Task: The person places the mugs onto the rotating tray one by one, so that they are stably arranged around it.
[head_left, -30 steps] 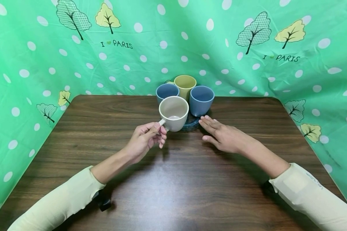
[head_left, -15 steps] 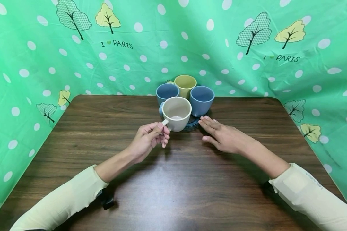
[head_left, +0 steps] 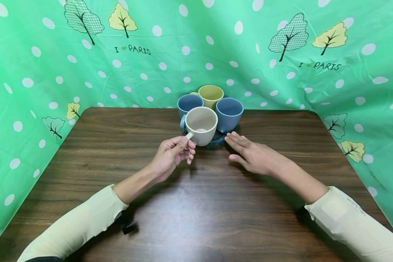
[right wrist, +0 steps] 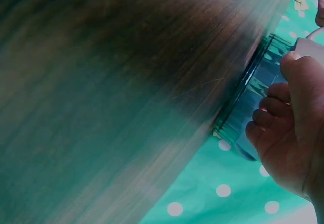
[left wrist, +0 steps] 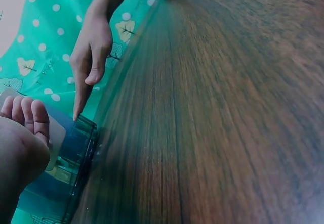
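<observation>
My left hand (head_left: 171,155) pinches the handle of an off-white mug (head_left: 203,137), which is tipped a little so its inside faces me. That mug hangs over the front of a round, transparent bluish tray (head_left: 217,142) and hides part of it. Two blue mugs, one on the left (head_left: 187,103) and one on the right (head_left: 229,116), stand behind it, and a yellow-green mug (head_left: 211,94) is at the very back. Fairly straight fingers of my right hand (head_left: 255,155) touch the tray's right front rim. The right wrist view shows the see-through tray wall (right wrist: 238,100) beside these fingers.
A dark wood-grain table (head_left: 196,207) carries everything. Its back edge lies just behind the mugs, against a green dotted curtain (head_left: 170,43) that also hangs on both sides. A dark wrist device (head_left: 128,227) is under the left sleeve.
My left hand has moved slightly to the right with the off-white mug, then a touch farther back. The left blue mug's handle has come into view. My right hand stays put.
</observation>
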